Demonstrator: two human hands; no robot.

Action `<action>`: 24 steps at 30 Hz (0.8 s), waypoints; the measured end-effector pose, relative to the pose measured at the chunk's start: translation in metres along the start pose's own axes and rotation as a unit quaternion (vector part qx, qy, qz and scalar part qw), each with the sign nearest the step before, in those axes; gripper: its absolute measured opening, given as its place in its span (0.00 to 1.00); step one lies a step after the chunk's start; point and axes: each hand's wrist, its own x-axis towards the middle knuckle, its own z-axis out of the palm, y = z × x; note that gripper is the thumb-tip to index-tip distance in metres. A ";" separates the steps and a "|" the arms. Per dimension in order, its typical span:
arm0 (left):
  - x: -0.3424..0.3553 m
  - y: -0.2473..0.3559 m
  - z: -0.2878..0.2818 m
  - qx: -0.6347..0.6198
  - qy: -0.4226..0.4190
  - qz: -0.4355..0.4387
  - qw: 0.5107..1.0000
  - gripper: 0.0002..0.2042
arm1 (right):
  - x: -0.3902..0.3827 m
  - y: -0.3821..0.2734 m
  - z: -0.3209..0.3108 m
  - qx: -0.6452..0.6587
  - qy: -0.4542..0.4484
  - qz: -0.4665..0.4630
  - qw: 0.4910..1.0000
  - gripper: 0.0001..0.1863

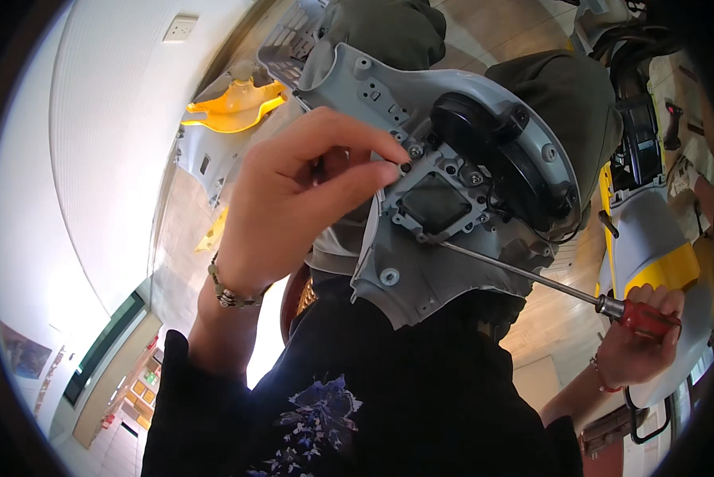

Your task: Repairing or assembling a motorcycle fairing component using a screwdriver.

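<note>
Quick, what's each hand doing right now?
Left hand: thumb and forefinger nearly pinched together at the grey frame; cannot tell whether they grip anything.
Right hand: closed, holding the red-handled screwdriver.

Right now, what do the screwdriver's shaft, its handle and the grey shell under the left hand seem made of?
Screwdriver shaft: probably polished steel, given its metallic shine.
Red screwdriver handle: likely hard plastic, from its glossy highlights.
Grey shell: apparently moulded plastic with a satin finish, judging by the screw bosses formed into it.
</note>
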 end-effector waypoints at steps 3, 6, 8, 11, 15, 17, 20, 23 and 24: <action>-0.007 0.001 0.001 -0.091 0.045 -0.042 0.994 0.08 | 0.000 0.008 0.001 0.007 -0.017 0.025 1.000 0.17; -0.023 -0.012 -0.004 -0.122 0.094 -0.085 0.984 0.08 | -0.002 0.019 0.006 -0.028 -0.008 0.034 0.999 0.18; -0.032 -0.025 -0.006 -0.189 0.115 -0.133 0.966 0.08 | -0.001 0.023 0.004 -0.054 -0.049 0.039 0.997 0.18; -0.048 -0.050 -0.001 -0.266 0.138 -0.223 0.928 0.11 | 0.003 0.019 0.007 -0.094 -0.087 0.024 0.991 0.19; -0.073 -0.063 0.017 -0.206 0.069 -0.327 0.920 0.16 | 0.010 0.016 0.020 -0.126 -0.103 -0.009 0.987 0.20; -0.083 -0.079 0.027 -0.212 0.035 -0.358 0.909 0.17 | 0.013 0.016 0.021 -0.129 -0.106 0.002 0.986 0.21; -0.075 -0.086 0.037 -0.264 -0.005 -0.395 0.880 0.17 | 0.018 0.019 0.026 -0.168 -0.128 -0.001 0.977 0.23; -0.060 -0.095 0.048 -0.369 -0.007 -0.436 0.821 0.19 | 0.020 0.016 0.034 -0.196 -0.169 -0.025 0.966 0.25; -0.059 -0.097 0.047 -0.394 -0.012 -0.433 0.811 0.19 | 0.021 0.018 0.036 -0.199 -0.174 -0.020 0.964 0.25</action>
